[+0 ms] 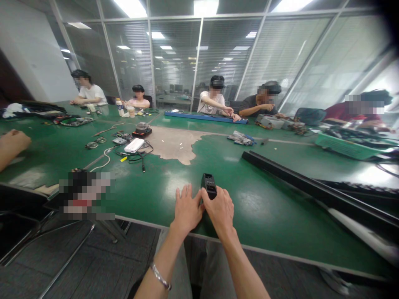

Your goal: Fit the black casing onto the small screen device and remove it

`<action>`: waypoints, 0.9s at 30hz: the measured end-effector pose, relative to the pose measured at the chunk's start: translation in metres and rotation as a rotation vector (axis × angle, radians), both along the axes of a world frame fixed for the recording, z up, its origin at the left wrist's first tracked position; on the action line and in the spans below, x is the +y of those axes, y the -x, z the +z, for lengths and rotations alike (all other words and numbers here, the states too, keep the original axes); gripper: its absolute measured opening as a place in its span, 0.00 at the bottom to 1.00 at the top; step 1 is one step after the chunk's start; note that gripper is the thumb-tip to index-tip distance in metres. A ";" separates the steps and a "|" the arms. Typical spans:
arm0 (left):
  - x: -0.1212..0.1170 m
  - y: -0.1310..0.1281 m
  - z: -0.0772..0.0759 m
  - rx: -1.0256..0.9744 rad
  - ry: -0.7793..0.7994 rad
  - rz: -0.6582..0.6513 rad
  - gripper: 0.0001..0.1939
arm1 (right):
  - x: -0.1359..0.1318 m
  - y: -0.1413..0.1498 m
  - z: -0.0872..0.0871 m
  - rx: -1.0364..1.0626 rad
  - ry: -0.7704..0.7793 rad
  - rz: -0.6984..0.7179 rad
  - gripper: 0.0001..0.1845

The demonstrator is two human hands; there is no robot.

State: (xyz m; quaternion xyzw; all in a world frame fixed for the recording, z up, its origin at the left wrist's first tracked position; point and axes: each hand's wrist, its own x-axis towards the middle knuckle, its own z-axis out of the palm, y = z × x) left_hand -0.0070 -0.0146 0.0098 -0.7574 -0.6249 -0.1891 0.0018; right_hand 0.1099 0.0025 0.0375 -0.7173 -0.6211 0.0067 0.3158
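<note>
A small black box-shaped device (208,182) with rectangular openings along its top lies on the green table, near the front edge. My right hand (220,209) grips its near end, thumb on the left side and fingers on the right, hiding that end. Close to its left, my left hand (188,209) rests on the tabletop with fingers stretched and apart. The left thumb reaches towards the right thumb; whether it touches the device I cannot tell.
A long black bar (299,182) lies at right, below a green basket (352,146). Left of centre are a white box (134,145) with cables and a round-topped device (142,128). Gloves (240,138) lie farther back. Several people sit around the table; one handles a blue bar (199,116).
</note>
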 end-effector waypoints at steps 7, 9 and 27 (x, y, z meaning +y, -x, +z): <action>0.000 0.000 0.001 0.011 0.014 0.012 0.28 | 0.001 -0.004 0.011 0.000 -0.060 0.002 0.21; 0.000 -0.001 0.001 0.018 0.009 0.014 0.27 | 0.000 -0.007 0.016 0.000 -0.073 0.002 0.22; 0.001 -0.002 0.000 0.041 -0.014 0.006 0.27 | 0.004 -0.058 0.011 -0.020 -0.038 -0.143 0.24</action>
